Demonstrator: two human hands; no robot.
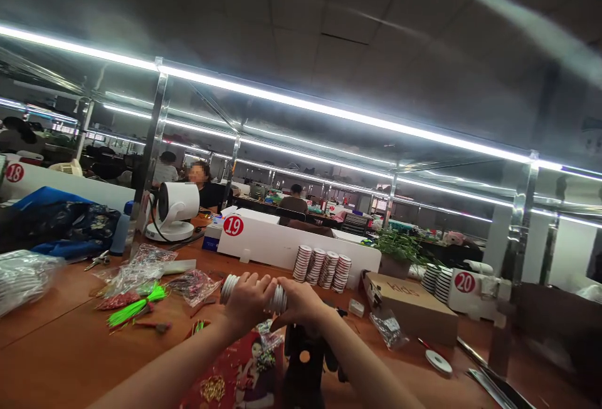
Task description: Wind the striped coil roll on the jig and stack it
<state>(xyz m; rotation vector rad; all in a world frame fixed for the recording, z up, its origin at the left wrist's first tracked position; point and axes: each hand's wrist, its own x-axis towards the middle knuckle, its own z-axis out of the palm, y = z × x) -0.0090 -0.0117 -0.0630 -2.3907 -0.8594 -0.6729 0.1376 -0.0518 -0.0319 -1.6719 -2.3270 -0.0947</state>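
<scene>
My left hand (251,298) wraps round a row of white spools (230,288) held on its side above the table. The fingers of my right hand (302,302) close on the other end of that row. Below the hands lies a red printed sheet (226,359) with small gold pieces (213,388) on it. A black stand-like device (303,359) is under my right forearm. Several upright stacks of white spools (322,268) stand behind the hands, against the white divider (270,246).
To the left lie bright green strands (136,305), clear plastic bags (145,265) and a white fan (179,208). On the right are a cardboard box (411,305), a small clear bag (389,329) and a single white spool (438,362). Other people sit farther back.
</scene>
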